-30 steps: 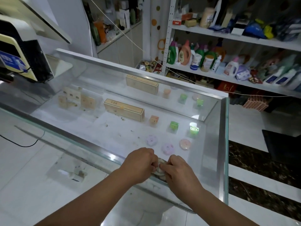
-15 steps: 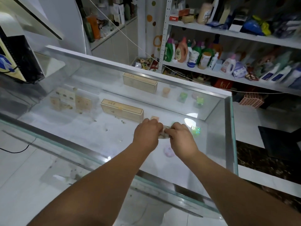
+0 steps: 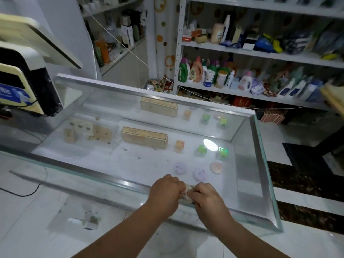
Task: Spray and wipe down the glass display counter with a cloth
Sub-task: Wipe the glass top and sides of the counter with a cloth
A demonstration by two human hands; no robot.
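Glass counter (image 3: 263,170), near edge — left hand (image 3: 163,192), right hand (image 3: 205,199) pinch bunched cloth (image 3: 187,189) (axis unclear).

White shelves (image 3: 260,53) crowded with bottles (image 3: 197,71) and packets line the far side of the shop, a plain white wall (image 3: 61,34) rises on the left behind a till (image 3: 24,79), and a dark mat (image 3: 305,159) lies on the pale tiled floor (image 3: 28,220).

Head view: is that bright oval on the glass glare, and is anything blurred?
Head view: yes, glare on the glass counter beside a green box; shelf goods at far right are blurred; left hand and right hand, gripping the cloth, are sharp.
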